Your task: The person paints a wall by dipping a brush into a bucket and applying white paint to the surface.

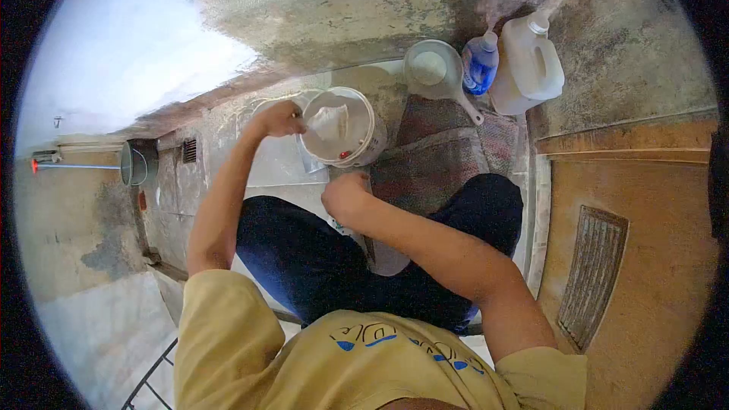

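Down on the floor, we see the left hand [279, 118] closed on the rim of a white bucket [363, 146], which stands between the knees and the wall and holds pale cloth [331, 123]. Our right hand [343, 196] rests just below the bucket with fingers curled; whether it grips anything we cannot tell. Behind stand 1 white scoop [431, 68], 1 blue bottle [480, 64] and 1 white jug [531, 67].

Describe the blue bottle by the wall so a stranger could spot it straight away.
Start at the grey concrete wall and the striped woven mat on the floor below it. Past the mat's far end stand three containers. The small blue plastic bottle is the middle one, between a white scoop and a large white jug, the only coloured one.
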### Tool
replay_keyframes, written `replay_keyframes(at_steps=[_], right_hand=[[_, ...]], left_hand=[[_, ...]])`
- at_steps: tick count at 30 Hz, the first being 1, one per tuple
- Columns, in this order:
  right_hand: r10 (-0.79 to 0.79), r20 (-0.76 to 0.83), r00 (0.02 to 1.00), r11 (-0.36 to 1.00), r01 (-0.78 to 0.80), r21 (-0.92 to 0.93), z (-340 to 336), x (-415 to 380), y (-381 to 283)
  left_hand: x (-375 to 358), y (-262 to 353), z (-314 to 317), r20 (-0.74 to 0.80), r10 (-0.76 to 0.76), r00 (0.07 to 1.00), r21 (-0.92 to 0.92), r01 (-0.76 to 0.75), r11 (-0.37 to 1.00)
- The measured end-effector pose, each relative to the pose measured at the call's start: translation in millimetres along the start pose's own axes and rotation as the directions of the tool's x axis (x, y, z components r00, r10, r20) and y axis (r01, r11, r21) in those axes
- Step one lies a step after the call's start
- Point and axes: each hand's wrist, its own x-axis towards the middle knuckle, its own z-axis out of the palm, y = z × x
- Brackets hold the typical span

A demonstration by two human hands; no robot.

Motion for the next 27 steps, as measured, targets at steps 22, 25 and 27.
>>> replay_keyframes(at_steps=[22, 25, 27], right_hand=[[-0.052, -0.272, 0.961, 0.998, 0.042, -0.042, -11.4, -40.8, 2.4], [-0.015, -0.311, 0.95, 1.0, 0.009, -0.022, -5.7, -43.3, 2.8], [-0.073, -0.405, 0.911, 0.996, 0.091, 0.025, 3.5, -47.7, 11.9]], left_hand=[[-48.5, 16.7, -51.1, -0.262, 0.003, 0.965, -0.888, -0.242, 0.39], [-36.4, 32.4, -64.9, -0.374, 0.041, 0.927, -0.879, -0.368, 0.303], [-32.3, 54.5, -80.2, -0.416, 0.008, 0.909, -0.877, -0.404, 0.258]])
